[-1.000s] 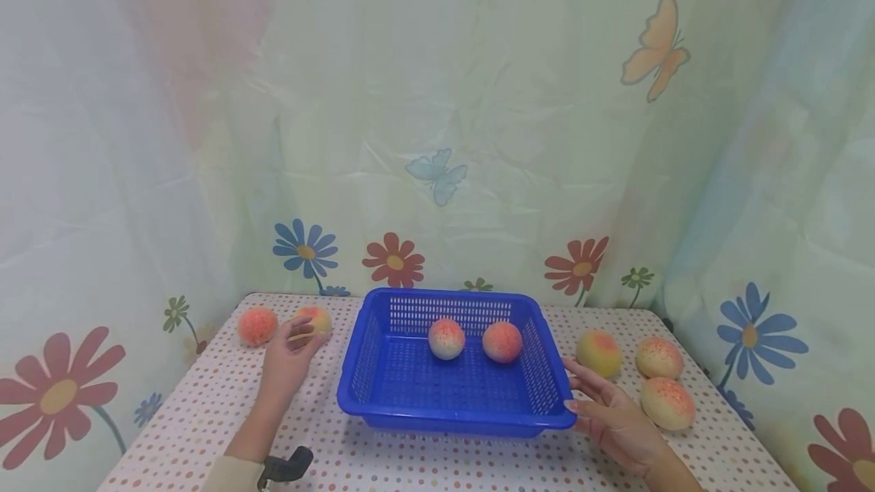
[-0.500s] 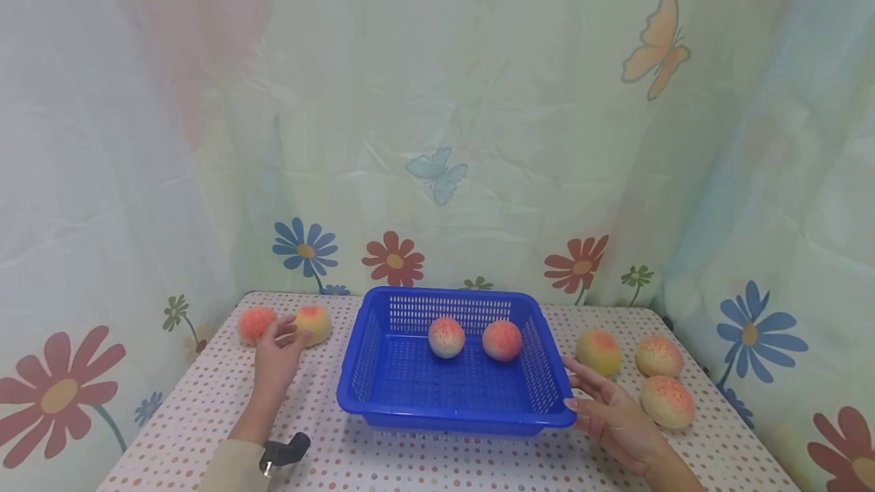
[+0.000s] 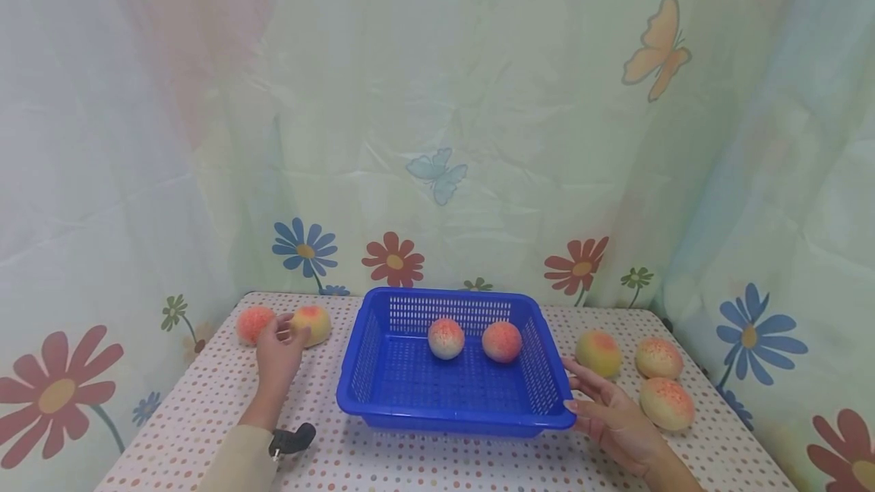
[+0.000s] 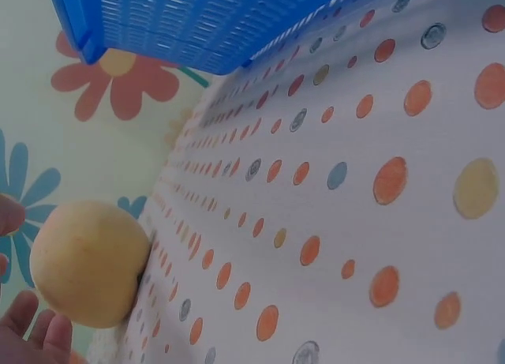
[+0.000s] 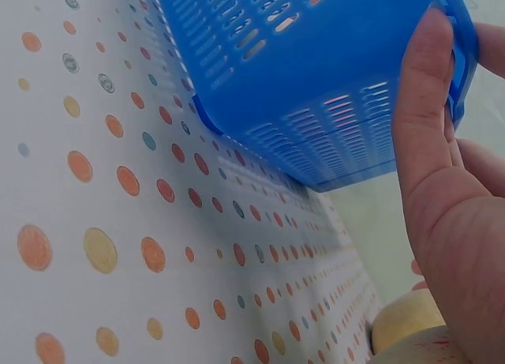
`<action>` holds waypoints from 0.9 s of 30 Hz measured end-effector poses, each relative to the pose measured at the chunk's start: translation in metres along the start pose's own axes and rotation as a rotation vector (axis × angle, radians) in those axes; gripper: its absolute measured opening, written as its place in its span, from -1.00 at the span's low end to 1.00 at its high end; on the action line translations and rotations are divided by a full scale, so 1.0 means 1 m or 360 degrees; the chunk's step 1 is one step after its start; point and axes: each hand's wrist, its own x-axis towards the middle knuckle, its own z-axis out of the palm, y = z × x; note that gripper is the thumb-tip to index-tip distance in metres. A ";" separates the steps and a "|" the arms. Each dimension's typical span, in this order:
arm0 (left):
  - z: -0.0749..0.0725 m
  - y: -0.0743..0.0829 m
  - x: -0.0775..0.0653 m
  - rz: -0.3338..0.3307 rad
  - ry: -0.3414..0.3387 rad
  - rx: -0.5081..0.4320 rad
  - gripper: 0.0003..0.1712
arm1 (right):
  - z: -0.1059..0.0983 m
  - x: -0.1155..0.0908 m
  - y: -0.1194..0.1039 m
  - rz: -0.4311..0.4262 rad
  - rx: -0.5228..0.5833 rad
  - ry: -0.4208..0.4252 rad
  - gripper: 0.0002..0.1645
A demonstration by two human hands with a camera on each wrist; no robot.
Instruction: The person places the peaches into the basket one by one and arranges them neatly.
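Observation:
My left hand point(image 3: 279, 355) hovers at the left between a red peach point(image 3: 254, 325) and a yellow peach point(image 3: 313, 326), its fingers loosely bent with nothing held. In the left wrist view, the fingers point(image 4: 49, 332) lie close beside the yellow peach, which sits on the table; whether they touch it is unclear. A blue plastic basket point(image 3: 451, 420) stands in the middle with two red-and-white peaches inside, one on the left point(image 3: 446, 339) and one on the right point(image 3: 502, 342). At its right side, my right hand point(image 3: 615, 420) grips the rim, thumb against the outer wall in the right wrist view.
Right of the basket lie a yellow peach point(image 3: 598, 354) and two speckled peaches, one farther back point(image 3: 659, 357) and one nearer point(image 3: 667, 403). A dotted cloth point(image 3: 328, 462) covers the table. Behind it hangs a flowered curtain point(image 3: 478, 97).
My left hand has moved left, from in front of the yellow peach to between the two left peaches. My right hand and the basket have stayed put.

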 end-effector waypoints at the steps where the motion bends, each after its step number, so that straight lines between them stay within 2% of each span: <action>1: 0.001 0.000 0.000 -0.0001 0.0011 0.0015 -0.38 | 0.001 0.000 0.000 0.0001 0.0000 0.0005 -0.32; 13: 0.005 0.000 0.006 -0.0043 0.0061 0.0149 -0.24 | 0.004 -0.002 -0.001 0.0013 0.0000 0.0054 -0.33; 27: 0.007 -0.005 0.015 -0.0096 -0.0088 0.0157 -0.07 | 0.004 -0.001 -0.001 0.0022 -0.0016 0.0085 -0.33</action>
